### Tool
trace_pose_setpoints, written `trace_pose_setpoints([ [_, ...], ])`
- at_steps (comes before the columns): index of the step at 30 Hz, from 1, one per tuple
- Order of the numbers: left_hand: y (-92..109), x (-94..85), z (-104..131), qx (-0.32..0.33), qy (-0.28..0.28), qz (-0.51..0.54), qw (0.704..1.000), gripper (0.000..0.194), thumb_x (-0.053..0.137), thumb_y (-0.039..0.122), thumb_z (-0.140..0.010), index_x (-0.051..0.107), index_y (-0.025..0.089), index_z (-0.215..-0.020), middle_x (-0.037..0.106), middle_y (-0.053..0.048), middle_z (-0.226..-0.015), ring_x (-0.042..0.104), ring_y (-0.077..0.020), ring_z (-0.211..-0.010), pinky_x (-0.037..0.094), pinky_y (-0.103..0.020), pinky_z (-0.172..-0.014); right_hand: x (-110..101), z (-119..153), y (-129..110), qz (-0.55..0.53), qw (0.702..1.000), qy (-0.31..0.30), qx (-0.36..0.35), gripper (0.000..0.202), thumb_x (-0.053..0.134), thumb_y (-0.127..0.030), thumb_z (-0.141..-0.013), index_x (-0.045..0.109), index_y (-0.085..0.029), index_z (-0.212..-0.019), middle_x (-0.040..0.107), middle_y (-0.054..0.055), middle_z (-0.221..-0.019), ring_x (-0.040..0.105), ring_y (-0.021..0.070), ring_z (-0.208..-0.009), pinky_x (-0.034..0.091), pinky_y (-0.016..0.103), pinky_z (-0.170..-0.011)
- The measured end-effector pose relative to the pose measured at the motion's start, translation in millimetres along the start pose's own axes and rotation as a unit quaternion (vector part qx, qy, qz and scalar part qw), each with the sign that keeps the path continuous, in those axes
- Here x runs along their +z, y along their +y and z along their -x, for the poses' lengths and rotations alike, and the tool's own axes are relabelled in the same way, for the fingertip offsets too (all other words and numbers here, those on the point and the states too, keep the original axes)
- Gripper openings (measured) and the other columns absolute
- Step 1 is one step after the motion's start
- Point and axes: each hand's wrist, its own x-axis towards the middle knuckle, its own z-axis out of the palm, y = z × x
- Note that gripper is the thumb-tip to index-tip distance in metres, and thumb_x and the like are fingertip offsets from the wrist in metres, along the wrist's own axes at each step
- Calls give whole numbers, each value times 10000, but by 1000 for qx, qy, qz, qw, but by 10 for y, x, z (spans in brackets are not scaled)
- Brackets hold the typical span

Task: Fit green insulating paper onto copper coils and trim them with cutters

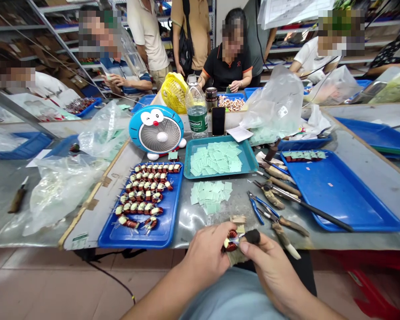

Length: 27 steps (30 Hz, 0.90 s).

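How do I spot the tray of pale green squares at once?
Find the blue cartoon-faced fan on the metal worktop. Just right of it, in front of the water bottle, lies the tray. It is teal and heaped with pale green squares, unlike the brighter blue trays on either side.

From where I stand: left hand (206, 251) and right hand (271, 264) both bare. Forearms (165, 291) bare too, rounded, as far up as I can see. Below the hands, between the forearms: pale blue cloth (233, 295), plain, softly creased. Can't tell from here if it's shirt or apron.
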Motion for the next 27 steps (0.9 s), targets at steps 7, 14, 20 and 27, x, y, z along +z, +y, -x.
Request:
trace_pose_setpoints([
  [7, 68, -74, -38, -7, -12, 66, 998, 252, 666, 247, -866, 584, 231, -1103, 725, -21, -946, 688, -197, -805, 467, -263, -686, -71, 26, -19, 26, 999, -8, -21, 554, 823, -544, -713, 647, -65, -929, 625, 79, -932, 555, 71, -848, 495, 148, -763],
  [14, 32, -25, -21, 4, -7, 31, 999, 310, 689, 243, -856, 567, 235, -1141, 739, -28, -981, 704, -214, -822, 473, -284, -719, -49, 7, 31, 19, 999, -2, -29, 553, 827, -534, -713, 626, -80, -956, 621, 70, -976, 554, 60, -883, 500, 129, -803],
  [20, 1, -45, -1, -2, -17, 35, 999, 306, 706, 323, -872, 574, 238, -1135, 736, -20, -955, 699, -205, -808, 465, -274, -709, -54, -3, 31, 29, 999, -29, -3, 563, 789, -563, -743, 623, -59, -930, 609, 71, -893, 523, 45, -781, 470, 135, -720],
  [27, 31, -70, -21, 5, -24, 96, 995, 397, 760, 362, -854, 578, 247, -1188, 732, -21, -1022, 686, -189, -854, 479, -256, -742, -241, -53, -420, 162, 981, -101, -26, 509, 730, -528, -834, 646, -87, -1072, 641, 74, -1066, 595, 95, -972, 500, 164, -890],
])
